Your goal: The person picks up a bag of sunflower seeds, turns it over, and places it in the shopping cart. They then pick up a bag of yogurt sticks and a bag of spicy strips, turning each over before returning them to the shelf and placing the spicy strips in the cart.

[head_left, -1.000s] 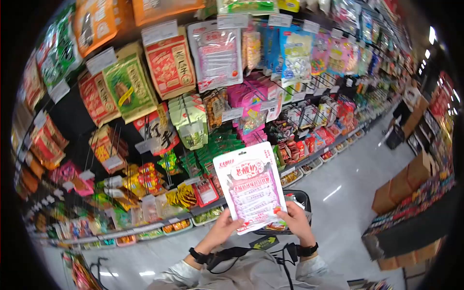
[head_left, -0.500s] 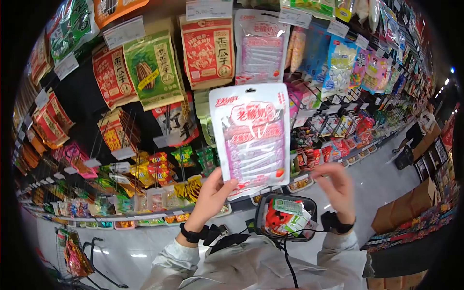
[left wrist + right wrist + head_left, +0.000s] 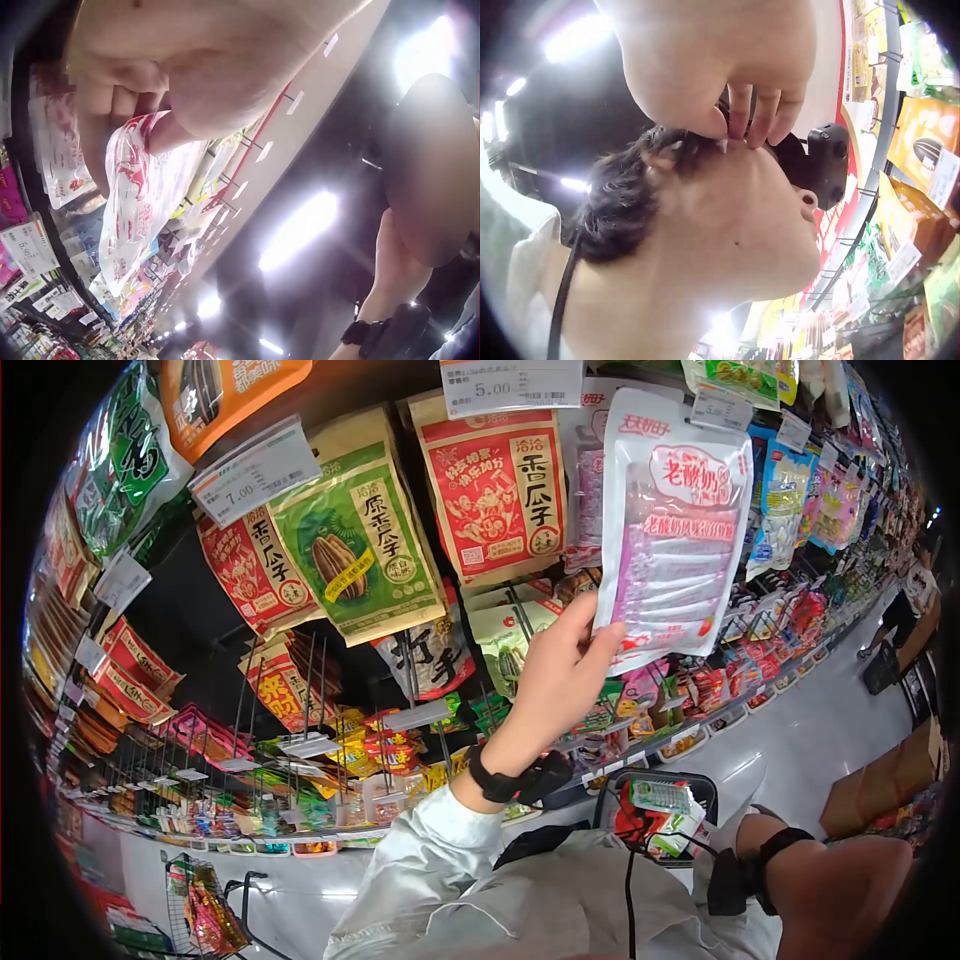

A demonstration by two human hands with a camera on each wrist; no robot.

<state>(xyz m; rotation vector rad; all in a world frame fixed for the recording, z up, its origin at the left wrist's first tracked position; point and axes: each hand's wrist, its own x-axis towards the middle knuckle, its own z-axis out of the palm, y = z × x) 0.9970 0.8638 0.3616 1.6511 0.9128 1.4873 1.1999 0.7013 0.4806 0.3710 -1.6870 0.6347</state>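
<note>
The left hand pinches the lower corner of a flat, white-and-purple plastic pouch; the right hand touches the person's head with fingers loosely bent.

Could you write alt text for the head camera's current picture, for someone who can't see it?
A person's left hand holds up a white-and-purple packet by its lower left corner, in front of shop racks crowded with hanging snack bags and price tags. Below is a dark basket containing packaged goods.
</note>
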